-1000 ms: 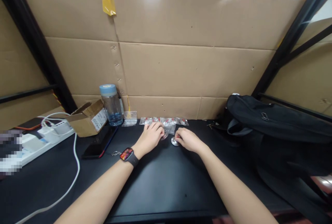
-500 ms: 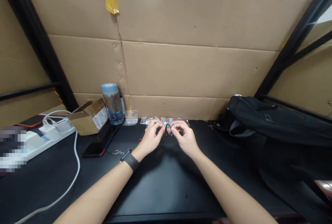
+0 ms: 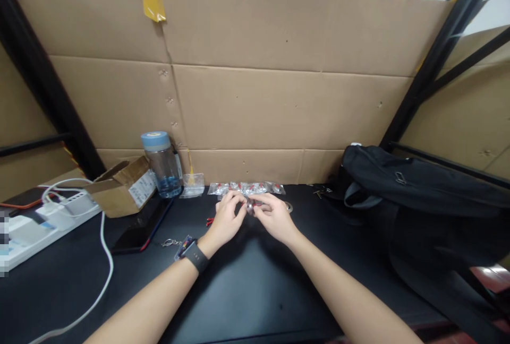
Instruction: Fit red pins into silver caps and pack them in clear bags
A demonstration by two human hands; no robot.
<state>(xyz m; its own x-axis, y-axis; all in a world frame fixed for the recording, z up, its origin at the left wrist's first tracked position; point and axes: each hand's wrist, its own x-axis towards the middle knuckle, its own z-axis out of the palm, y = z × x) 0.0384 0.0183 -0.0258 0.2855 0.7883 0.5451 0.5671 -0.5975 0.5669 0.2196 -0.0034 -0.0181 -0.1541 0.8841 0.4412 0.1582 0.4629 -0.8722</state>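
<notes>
Between my fingertips is a small round shiny object (image 3: 250, 206), silvery with a reddish tint; its exact kind is too small to tell. My left hand (image 3: 229, 217) pinches its left side, and my right hand (image 3: 274, 217) closes on the right side with the index finger reaching over the top. Just behind the hands lies a row of small clear plastic packets (image 3: 258, 188) with red bits inside. A red piece (image 3: 210, 222) rests left of my left hand. Beside my right hand, a pale ring-shaped thing (image 3: 289, 207) shows partly.
A water bottle (image 3: 161, 166), an open cardboard box (image 3: 121, 187), a phone (image 3: 143, 226) and a white power strip (image 3: 24, 232) with a cable stand on the left. Near my watch lies a keychain (image 3: 184, 247). A black backpack (image 3: 430, 200) fills the right side, before a cardboard wall (image 3: 247, 110).
The view has shifted slightly to the right. My hands have drawn closer together around the small object, and the ring-shaped thing beside my right hand now shows.
</notes>
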